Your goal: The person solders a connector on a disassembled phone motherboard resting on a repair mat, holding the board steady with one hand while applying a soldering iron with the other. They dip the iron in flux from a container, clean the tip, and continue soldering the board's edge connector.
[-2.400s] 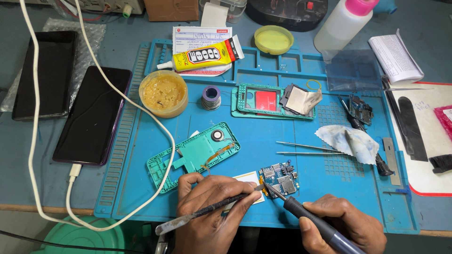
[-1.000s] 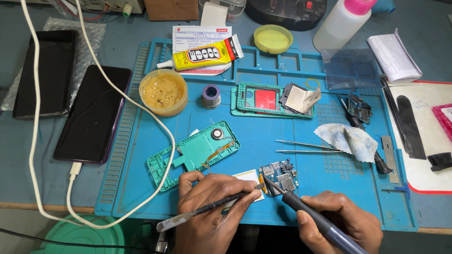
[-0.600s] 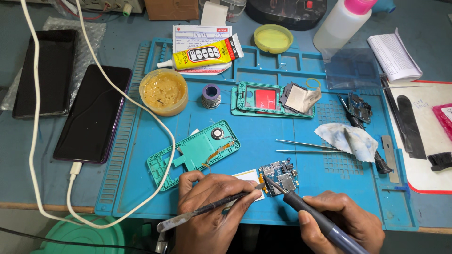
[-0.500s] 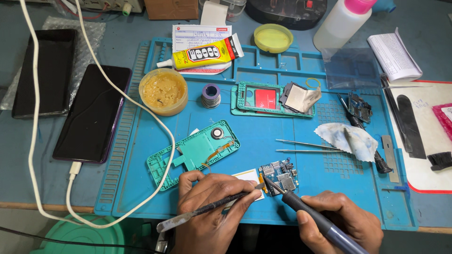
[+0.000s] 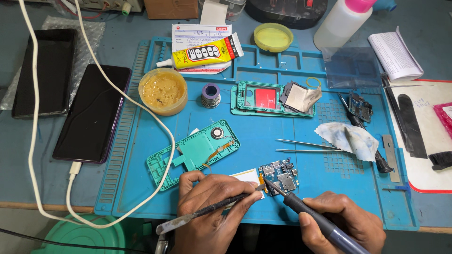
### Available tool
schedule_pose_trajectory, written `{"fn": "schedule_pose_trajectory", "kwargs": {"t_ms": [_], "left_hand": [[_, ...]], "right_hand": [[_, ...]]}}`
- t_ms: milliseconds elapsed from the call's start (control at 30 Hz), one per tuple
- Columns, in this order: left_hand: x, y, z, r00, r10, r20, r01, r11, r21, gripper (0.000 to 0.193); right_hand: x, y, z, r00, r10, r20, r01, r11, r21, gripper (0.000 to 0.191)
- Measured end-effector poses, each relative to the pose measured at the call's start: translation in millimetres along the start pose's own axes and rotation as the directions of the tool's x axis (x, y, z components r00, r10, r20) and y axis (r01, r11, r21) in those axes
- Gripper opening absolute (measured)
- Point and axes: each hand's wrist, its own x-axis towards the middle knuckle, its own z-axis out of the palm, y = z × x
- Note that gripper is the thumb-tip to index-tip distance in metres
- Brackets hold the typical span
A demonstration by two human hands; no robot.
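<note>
A small blue circuit board (image 5: pixel 280 175) lies on the blue work mat (image 5: pixel 263 136) near its front edge. My left hand (image 5: pixel 212 207) grips dark tweezers (image 5: pixel 207 214) whose tips press at the board's left edge, next to a white card (image 5: pixel 246 177). My right hand (image 5: pixel 346 226) holds a soldering iron (image 5: pixel 306 214) like a pen, its tip touching the board's lower left part. A teal phone frame (image 5: pixel 193 153) with a round speaker lies just left of and above my left hand.
A tub of yellow flux paste (image 5: pixel 163 91), a solder spool (image 5: pixel 211 95), a second teal frame (image 5: pixel 263 98), a glue tube (image 5: pixel 202 55), loose tweezers (image 5: pixel 306 146) and a cloth (image 5: pixel 348 138) sit on the mat. Two dark phones (image 5: pixel 92 113) and a white cable (image 5: pixel 108 84) lie left.
The soldering iron tip has shifted slightly over the board's lower left area. My left hand and the tweezers stay in place.
</note>
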Motion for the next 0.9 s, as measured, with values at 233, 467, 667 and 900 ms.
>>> {"fn": "schedule_pose_trajectory", "kwargs": {"t_ms": [233, 467, 667, 900], "left_hand": [[-0.4, -0.8, 0.9, 1.0, -0.006, -0.003, 0.006, 1.0, -0.016, 0.015], [-1.1, -1.3, 1.9, 1.0, 0.0, -0.006, -0.001, 1.0, -0.025, 0.016], [-1.3, -1.7, -1.1, 1.0, 0.004, 0.017, -0.003, 0.999, -0.038, 0.019], [-1.8, -4.1, -3.0, 0.999, 0.025, 0.022, -0.024, 0.998, -0.054, 0.02]], "right_hand": [[-0.4, -1.1, -0.7, 0.998, 0.055, -0.008, -0.055, 0.998, 0.008, 0.016], [2.0, -1.8, -3.3, 0.999, 0.027, 0.031, -0.028, 0.998, 0.051, 0.02], [-0.1, -1.2, -5.0, 0.999, 0.011, 0.032, -0.014, 0.995, 0.096, 0.016], [-3.6, 5.0, -7.2, 0.998, -0.058, -0.017, 0.059, 0.996, 0.061, 0.015]]}}
